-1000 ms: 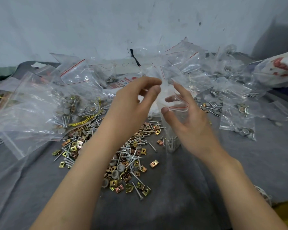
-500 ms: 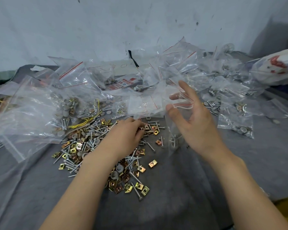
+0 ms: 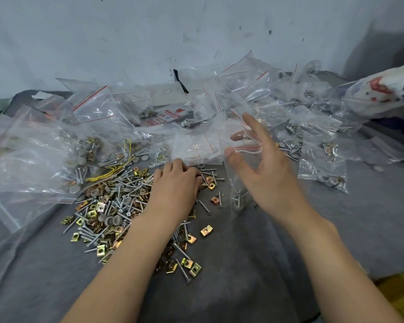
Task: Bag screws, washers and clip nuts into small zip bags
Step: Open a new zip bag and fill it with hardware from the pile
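Observation:
A loose pile of screws, grey washers and gold clip nuts lies on the grey cloth. My left hand rests palm down on the pile's far right edge, fingers curled onto the parts; what it grips is hidden. My right hand holds a small clear zip bag up by its red-lined mouth, pinched between thumb and fingers. Some screws and a washer sit at the bag's bottom, just above the cloth.
Filled zip bags are heaped to the right and along the back. Large clear bags of parts lie at the left. A stack of empty zip bags sits behind my left hand. A printed white sack lies far right, by the wall.
My left hand dropped from the bag's mouth down onto the pile and now stays there. My right hand keeps holding the bag, almost still.

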### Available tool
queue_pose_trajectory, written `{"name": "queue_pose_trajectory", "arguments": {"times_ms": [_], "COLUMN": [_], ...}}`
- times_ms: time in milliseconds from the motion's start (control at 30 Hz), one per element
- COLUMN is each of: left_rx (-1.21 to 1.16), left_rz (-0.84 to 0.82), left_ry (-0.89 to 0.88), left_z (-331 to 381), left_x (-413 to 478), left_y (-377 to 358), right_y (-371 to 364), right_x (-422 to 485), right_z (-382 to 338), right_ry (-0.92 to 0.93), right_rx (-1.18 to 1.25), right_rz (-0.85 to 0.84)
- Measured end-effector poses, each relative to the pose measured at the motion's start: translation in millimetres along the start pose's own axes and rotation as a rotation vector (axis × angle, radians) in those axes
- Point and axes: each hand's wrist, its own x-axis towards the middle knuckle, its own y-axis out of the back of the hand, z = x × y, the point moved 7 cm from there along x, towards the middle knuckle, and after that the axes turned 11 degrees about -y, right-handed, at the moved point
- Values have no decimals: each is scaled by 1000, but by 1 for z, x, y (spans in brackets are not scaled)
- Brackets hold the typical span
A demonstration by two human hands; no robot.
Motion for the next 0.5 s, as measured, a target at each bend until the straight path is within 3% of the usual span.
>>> {"name": "queue_pose_trajectory", "arguments": {"times_ms": [333,500], "left_rx": [-227,-199], "left_rz": [33,61], "left_ry": [-34,-26], "left_z": [0,-2], "left_x": [6,3], "left_y": [8,13], "right_y": [0,0], "right_x": [2,2], "right_z": [2,2], "right_ry": [-10,-5], "right_rx": [-10,-12], "right_rz": [-13,-3]}}
